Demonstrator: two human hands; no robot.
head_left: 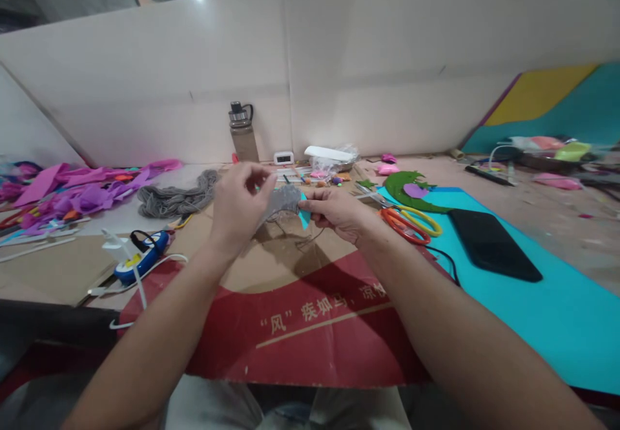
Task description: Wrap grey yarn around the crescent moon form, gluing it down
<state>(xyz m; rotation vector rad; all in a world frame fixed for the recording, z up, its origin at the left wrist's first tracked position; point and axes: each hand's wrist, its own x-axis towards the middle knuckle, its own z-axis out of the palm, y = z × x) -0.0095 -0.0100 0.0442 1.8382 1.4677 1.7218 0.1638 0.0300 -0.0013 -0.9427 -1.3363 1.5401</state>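
Note:
Between my hands, above the cardboard, is a gray yarn-wrapped piece [285, 199] with a bright blue tip [305, 215]. My right hand [336, 210] pinches it at the blue end between thumb and fingers. My left hand [242, 201] is raised at its other end, fingers curled in and thumb near the index finger. Whatever those left fingers hold, if anything, is too small to make out. Thin loose strands of gray yarn [310, 241] hang under the piece. A skein of gray yarn [179, 195] lies on the table to the left of my left hand.
Red-printed cardboard [310, 346] lies before me. At right are orange-handled scissors [404, 225], yellow-handled scissors [421, 220], green cutouts [404, 191], and a black phone [491, 243] on a blue sheet [557, 327]. A power strip [141, 259], pink-purple scraps [97, 197] and a bottle [243, 136] stand around.

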